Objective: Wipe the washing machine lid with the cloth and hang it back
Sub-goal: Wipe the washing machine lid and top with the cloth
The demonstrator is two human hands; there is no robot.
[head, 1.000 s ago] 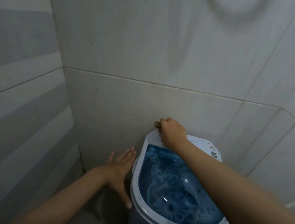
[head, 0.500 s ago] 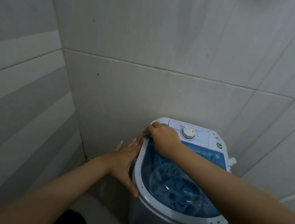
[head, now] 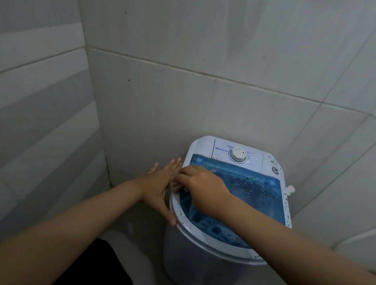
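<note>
A small white washing machine [head: 194, 259] stands in a tiled corner, with a see-through blue lid [head: 249, 190] speckled with dirt. My right hand [head: 200, 186] presses a bunched pale cloth [head: 175, 187] against the lid's left rim; only a little of the cloth shows under my fingers. My left hand [head: 161, 186] lies flat and open against the machine's left side, thumb touching the rim just below the cloth.
A white control panel with a round dial [head: 238, 155] sits behind the lid. A small white spout [head: 290, 189] juts from the right edge. Grey tiled walls [head: 189, 83] close in behind and on the left. Dark clothing [head: 95, 270] shows below.
My right hand has slid with the cloth from the back left corner forward along the left rim. The view has tilted down, revealing the dial and panel. My left hand stays by the machine's side.
</note>
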